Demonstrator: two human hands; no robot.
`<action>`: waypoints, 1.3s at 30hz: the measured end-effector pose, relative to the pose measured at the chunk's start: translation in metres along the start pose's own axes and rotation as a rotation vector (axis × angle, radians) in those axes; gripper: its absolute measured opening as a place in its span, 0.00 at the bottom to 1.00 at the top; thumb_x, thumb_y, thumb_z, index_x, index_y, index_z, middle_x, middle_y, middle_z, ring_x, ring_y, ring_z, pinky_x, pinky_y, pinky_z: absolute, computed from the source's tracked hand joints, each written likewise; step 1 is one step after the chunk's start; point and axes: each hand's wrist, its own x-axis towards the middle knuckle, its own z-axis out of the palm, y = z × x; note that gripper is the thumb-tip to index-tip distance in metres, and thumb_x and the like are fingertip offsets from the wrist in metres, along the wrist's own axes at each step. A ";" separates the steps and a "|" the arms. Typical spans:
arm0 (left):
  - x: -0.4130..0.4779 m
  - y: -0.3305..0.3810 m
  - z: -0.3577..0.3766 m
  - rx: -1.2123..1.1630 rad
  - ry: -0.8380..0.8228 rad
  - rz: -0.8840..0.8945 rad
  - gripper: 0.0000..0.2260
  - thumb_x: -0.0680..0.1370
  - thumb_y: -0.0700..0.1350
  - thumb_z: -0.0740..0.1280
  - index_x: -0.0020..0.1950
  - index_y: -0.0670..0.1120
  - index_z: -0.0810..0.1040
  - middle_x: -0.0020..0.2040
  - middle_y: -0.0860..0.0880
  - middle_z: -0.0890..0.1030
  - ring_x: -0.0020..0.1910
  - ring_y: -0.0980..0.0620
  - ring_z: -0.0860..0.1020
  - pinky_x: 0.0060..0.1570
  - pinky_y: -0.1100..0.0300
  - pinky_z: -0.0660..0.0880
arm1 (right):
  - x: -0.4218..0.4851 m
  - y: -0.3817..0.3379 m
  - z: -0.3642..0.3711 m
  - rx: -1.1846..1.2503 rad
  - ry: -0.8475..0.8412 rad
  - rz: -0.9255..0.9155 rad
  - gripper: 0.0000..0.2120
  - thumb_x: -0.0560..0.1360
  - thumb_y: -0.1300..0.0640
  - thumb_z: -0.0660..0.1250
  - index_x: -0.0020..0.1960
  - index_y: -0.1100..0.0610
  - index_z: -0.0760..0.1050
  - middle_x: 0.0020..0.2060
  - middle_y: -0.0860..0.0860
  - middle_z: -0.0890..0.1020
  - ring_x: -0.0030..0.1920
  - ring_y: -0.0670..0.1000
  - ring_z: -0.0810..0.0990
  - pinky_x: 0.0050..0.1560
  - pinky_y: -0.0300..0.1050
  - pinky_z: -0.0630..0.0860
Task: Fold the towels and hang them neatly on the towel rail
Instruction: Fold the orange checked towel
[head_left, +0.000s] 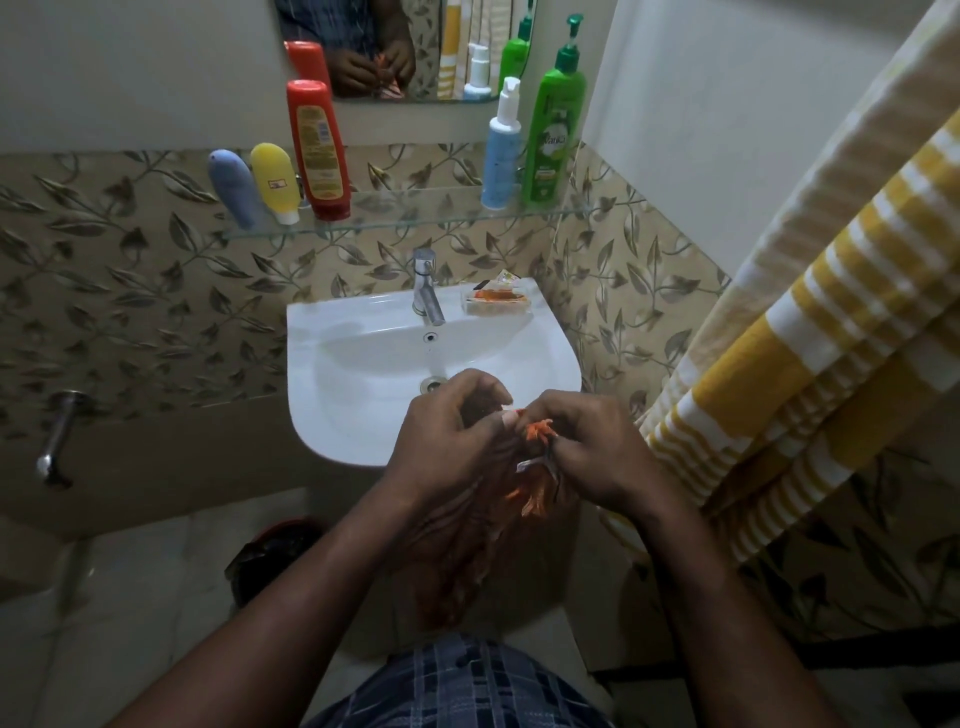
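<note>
An orange striped towel (467, 551) with frayed orange tassels hangs down in front of me, below the sink's front edge. My left hand (447, 447) grips its top edge with curled fingers. My right hand (587, 452) pinches the tasselled corner close beside the left hand. A yellow and white striped towel (810, 338) hangs on the right wall; whatever it hangs from is hidden.
A white sink (363, 395) with a chrome tap (426, 286) and a soap dish (496, 301) is just beyond my hands. A glass shelf (415, 213) above carries several bottles. A mirror (405, 47) reflects my hands. A wall tap (57, 441) sticks out at left.
</note>
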 end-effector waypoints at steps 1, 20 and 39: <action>-0.002 -0.001 0.000 0.001 -0.002 0.021 0.05 0.78 0.48 0.74 0.51 0.51 0.80 0.43 0.54 0.84 0.43 0.55 0.83 0.44 0.58 0.81 | -0.001 0.000 -0.002 0.031 0.029 0.009 0.15 0.71 0.71 0.70 0.48 0.53 0.86 0.40 0.42 0.86 0.42 0.40 0.84 0.40 0.39 0.79; -0.002 -0.005 0.015 -0.108 -0.150 0.000 0.09 0.77 0.54 0.72 0.55 0.54 0.81 0.50 0.55 0.85 0.52 0.59 0.84 0.52 0.62 0.81 | 0.002 0.001 -0.035 0.129 0.055 -0.041 0.20 0.71 0.77 0.67 0.49 0.55 0.85 0.44 0.48 0.88 0.46 0.51 0.87 0.46 0.57 0.84; 0.006 -0.012 0.003 0.204 0.111 -0.046 0.05 0.74 0.50 0.80 0.41 0.50 0.90 0.37 0.55 0.87 0.37 0.60 0.83 0.40 0.60 0.78 | -0.006 0.013 -0.048 -0.081 0.190 -0.029 0.20 0.70 0.74 0.70 0.48 0.49 0.84 0.42 0.39 0.84 0.45 0.41 0.83 0.44 0.31 0.76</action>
